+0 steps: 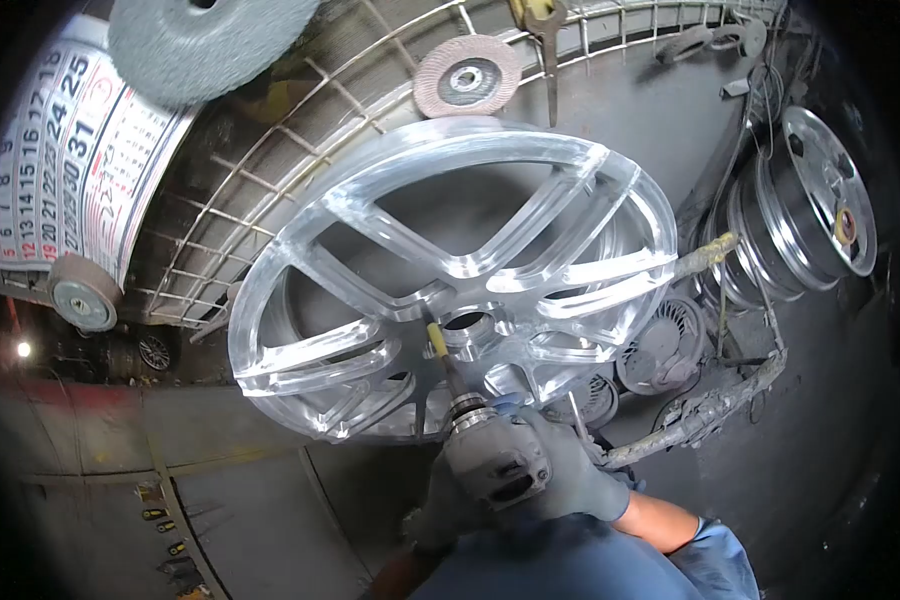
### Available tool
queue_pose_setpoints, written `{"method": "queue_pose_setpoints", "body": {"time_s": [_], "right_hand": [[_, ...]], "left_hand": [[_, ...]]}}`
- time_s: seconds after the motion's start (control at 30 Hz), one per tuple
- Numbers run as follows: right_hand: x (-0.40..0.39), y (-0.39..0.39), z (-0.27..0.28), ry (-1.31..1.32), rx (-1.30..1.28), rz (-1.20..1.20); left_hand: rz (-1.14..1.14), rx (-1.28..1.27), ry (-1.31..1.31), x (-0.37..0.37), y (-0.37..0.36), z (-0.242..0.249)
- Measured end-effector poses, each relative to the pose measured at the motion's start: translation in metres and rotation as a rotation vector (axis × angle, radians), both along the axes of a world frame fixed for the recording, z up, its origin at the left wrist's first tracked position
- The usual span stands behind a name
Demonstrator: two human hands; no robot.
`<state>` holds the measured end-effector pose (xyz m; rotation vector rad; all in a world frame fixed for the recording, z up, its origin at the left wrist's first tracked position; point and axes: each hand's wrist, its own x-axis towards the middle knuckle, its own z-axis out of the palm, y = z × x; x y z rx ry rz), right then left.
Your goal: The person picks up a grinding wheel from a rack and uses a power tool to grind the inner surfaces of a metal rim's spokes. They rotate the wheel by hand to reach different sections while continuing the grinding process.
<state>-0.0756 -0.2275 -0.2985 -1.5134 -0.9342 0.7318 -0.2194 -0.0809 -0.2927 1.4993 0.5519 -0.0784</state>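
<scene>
A large silver alloy wheel stands tilted in front of me, its spokes bright and its hub area duller grey. Both of my gloved hands are wrapped round a grey power tool. My right hand grips its right side, and my left hand is on its left side, partly in shadow. From the tool's chuck a thin shaft with a yellow tip reaches the wheel face just left of the centre hole. Most of my fingers are hidden behind the tool's body.
A metal grid behind the wheel carries a flap disc, a large grey disc and a wrench. A calendar hangs left. More rims and a crusted metal bar are at right.
</scene>
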Motion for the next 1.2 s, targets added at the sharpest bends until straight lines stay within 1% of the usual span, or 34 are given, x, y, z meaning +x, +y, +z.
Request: {"method": "queue_pose_setpoints", "body": {"time_s": [0.07, 0.1, 0.17, 0.27, 0.33, 0.4, 0.47, 0.53, 0.57, 0.6, 0.67, 0.73, 0.77, 0.83, 0.87, 0.93, 0.97, 1.03, 1.07, 1.2], "right_hand": [[0.004, -0.005, 0.009, 0.040, -0.054, -0.014], [0.005, -0.004, 0.007, 0.053, -0.044, -0.020], [0.008, -0.003, 0.002, 0.036, 0.112, -0.050], [0.012, 0.003, 0.003, 0.080, 0.185, -0.008], [0.015, 0.006, 0.009, 0.194, 0.213, 0.053], [0.006, 0.012, -0.005, 0.189, 0.250, 0.073], [0.001, 0.014, -0.010, 0.184, 0.281, 0.096], [0.000, 0.015, -0.004, 0.110, 0.278, 0.065], [0.000, 0.015, -0.001, 0.117, 0.288, 0.067], [0.000, 0.015, 0.002, 0.124, 0.290, 0.078], [0.001, 0.017, 0.006, 0.134, 0.302, 0.091], [0.004, 0.019, 0.008, -0.150, 0.388, 0.109], [0.003, 0.019, 0.011, -0.145, 0.396, 0.112], [0.003, 0.020, 0.017, -0.501, 0.461, -0.075], [0.004, 0.022, 0.021, -0.501, 0.469, -0.076], [0.004, 0.027, 0.031, -0.030, 0.417, 0.073], [0.007, 0.028, 0.036, -0.029, 0.423, 0.074], [0.016, 0.027, 0.050, 0.062, 0.384, 0.157], [0.019, 0.026, 0.058, 0.092, 0.329, 0.147], [0.017, 0.030, 0.059, 0.086, 0.384, 0.151]], "left_hand": [[-0.414, 0.681, -0.365, 0.006, 0.014, -0.026], [-0.427, 0.686, -0.354, 0.004, 0.012, -0.024], [-0.239, 0.448, -0.128, -0.009, 0.000, -0.013], [0.067, 0.108, 0.200, -0.022, -0.018, 0.010], [0.098, 0.166, 0.232, -0.016, -0.026, 0.028], [0.132, 0.223, 0.263, -0.017, -0.026, 0.033], [0.273, -0.211, 0.135, -0.034, -0.018, 0.021], [0.409, -0.645, -0.012, -0.049, -0.011, 0.010], [0.475, -0.861, -0.092, -0.053, -0.010, 0.009], [0.381, -0.824, -0.201, -0.049, -0.010, 0.011], [0.403, -0.852, -0.282, -0.044, -0.011, 0.018], [0.449, -0.871, -0.339, -0.041, -0.011, 0.026], [0.469, -0.877, -0.367, -0.039, -0.010, 0.029], [0.499, -0.887, -0.434, -0.033, -0.007, 0.038], [0.515, -0.888, -0.471, -0.030, -0.004, 0.042], [0.548, -0.881, -0.545, -0.022, 0.001, 0.050], [0.559, -0.874, -0.580, -0.017, 0.004, 0.054], [0.574, -0.855, -0.630, -0.010, 0.007, 0.062], [0.579, -0.850, -0.644, -0.009, 0.008, 0.066], [0.599, -0.829, -0.646, -0.009, 0.004, 0.073]]}}
